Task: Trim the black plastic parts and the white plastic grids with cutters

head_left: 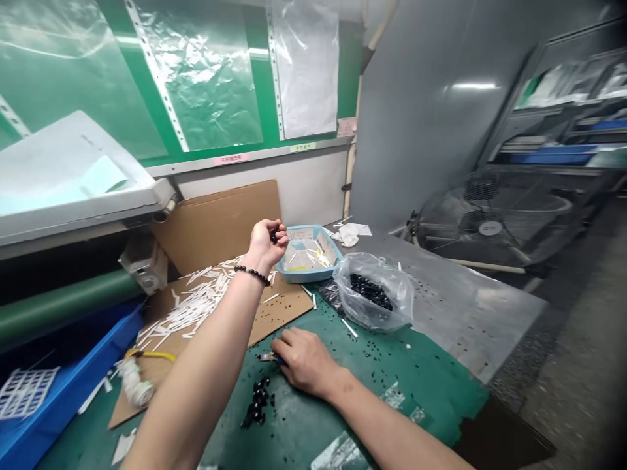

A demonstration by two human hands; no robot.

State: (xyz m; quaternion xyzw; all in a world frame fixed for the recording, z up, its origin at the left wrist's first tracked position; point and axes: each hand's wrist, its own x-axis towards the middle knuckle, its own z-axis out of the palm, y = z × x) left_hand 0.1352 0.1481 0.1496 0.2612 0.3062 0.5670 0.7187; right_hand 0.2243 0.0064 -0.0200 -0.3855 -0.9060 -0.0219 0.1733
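My left hand is raised in front of the light blue basket, its fingers curled around small black plastic pieces. Some yellow and white bits lie inside that basket. On the green mat my right hand rests low, closed around what looks like small cutting pliers; only the metal tip pokes out past the fingers, and the handles are mostly hidden. A small pile of shiny black pieces lies just left of it. Beyond the right hand stands a clear plastic bag holding many black pieces.
White sticks cover a cardboard sheet at left, with a yellow-handled tool and a white roll nearby. A blue bin stands at the left edge. Tiny black scraps dot the mat. A fan stands at right.
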